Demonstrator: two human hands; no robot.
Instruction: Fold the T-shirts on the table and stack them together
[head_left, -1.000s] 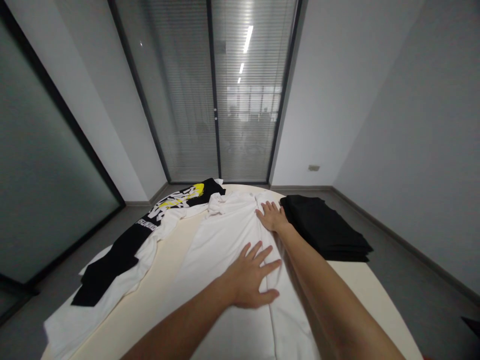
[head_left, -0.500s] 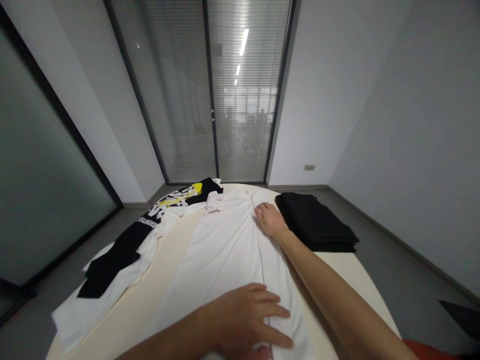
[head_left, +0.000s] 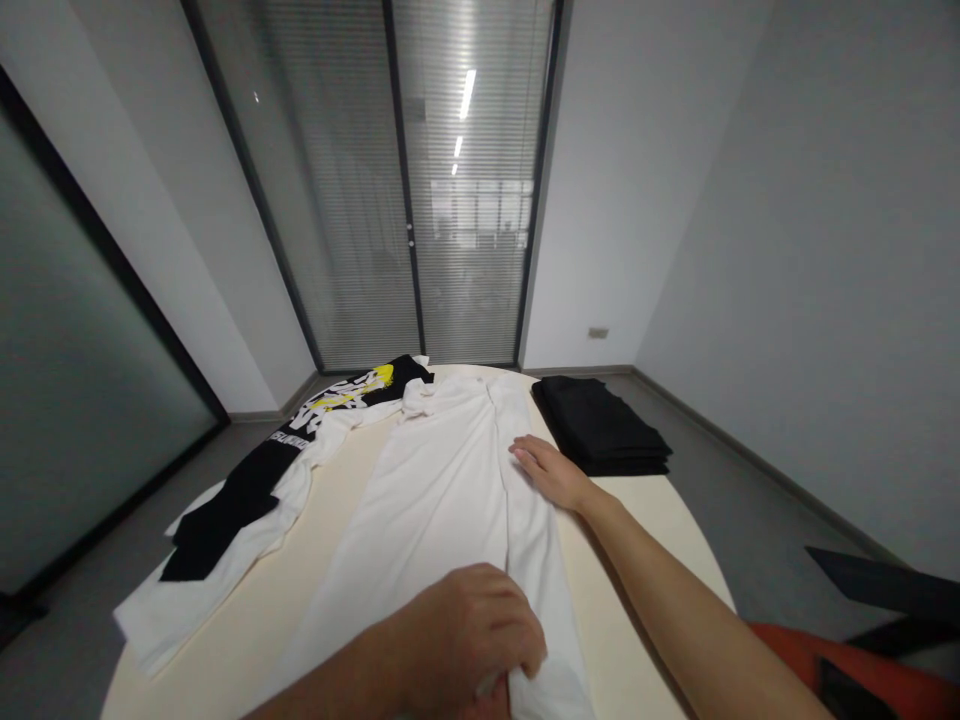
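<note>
You had a white shirt (head_left: pixel 435 510) laid long on the desk (head_left: pixel 337 500), right in front of you. A long strip (head_left: pixel 529 530) ran down its right side, with a line between it and the wider part. It looked as if you were at the step of getting that side straight and flat.

Your right hand (head_left: pixel 551 475) was palm down at the strip's outer edge, about halfway up the shirt. Its fingers were close together and mostly straight, not curled round the cloth. Your left hand (head_left: pixel 472 625) was lower down, over the near part of the shirt, just left of the strip. Its fingers bent down and its thumb was mostly hidden, so I could not tell if it was pinching any cloth.

So the shirt lay under both hands, and it ran on past the right hand to the far side of the desk. Small creases crossed the wide part. The next move seemed to call for a light touch, with both hands working along the strip so it would not slip or bunch up.

A black pile (head_left: pixel 600 430) sat just beyond your right hand. To the left, well apart from both hands, lay a black top (head_left: pixel 232 510) with yellow and white print, on white cloth (head_left: pixel 150 630).
</note>
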